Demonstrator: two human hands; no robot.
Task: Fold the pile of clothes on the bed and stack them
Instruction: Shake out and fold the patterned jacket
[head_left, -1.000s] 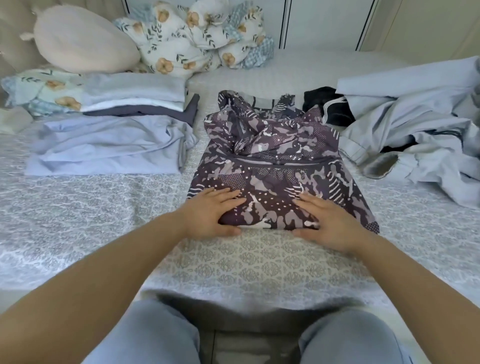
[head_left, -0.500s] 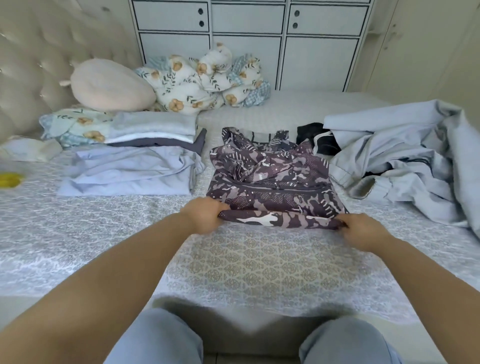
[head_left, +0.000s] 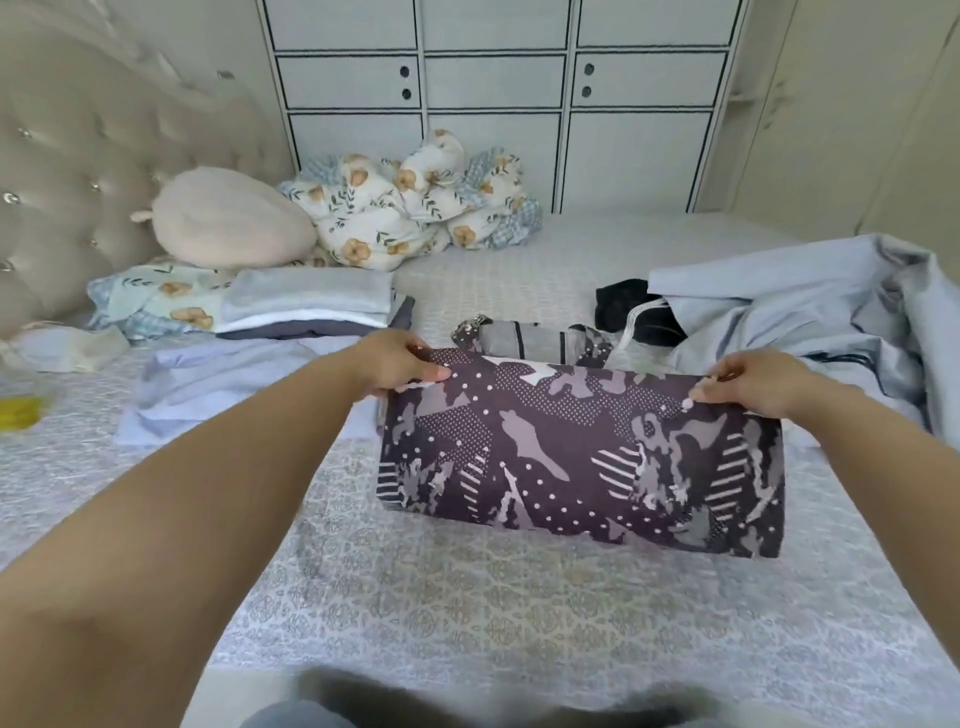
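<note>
A dark purple camouflage-print garment (head_left: 576, 457) lies folded over on the bed in front of me. My left hand (head_left: 397, 364) pinches its far left corner and my right hand (head_left: 748, 382) pinches its far right corner, with the folded flap laid towards the far side. Its grey striped collar part (head_left: 519, 338) sticks out behind the fold. A stack of folded clothes (head_left: 306, 306) sits to the left, on top of a pale blue folded piece (head_left: 218, 384). An unfolded heap of pale blue clothes (head_left: 810, 317) lies at the right.
A black garment (head_left: 628, 309) lies beside the heap. A round beige cushion (head_left: 228, 218) and a floral duvet bundle (head_left: 415, 208) sit by the padded headboard (head_left: 78, 171). White cupboards (head_left: 493, 104) stand behind the bed. Something yellow (head_left: 21, 410) lies at the far left.
My hands gripped the near hem of the camouflage garment, lifted it and carried it away from me, folding the lower half over the upper half. My head has tilted up.
</note>
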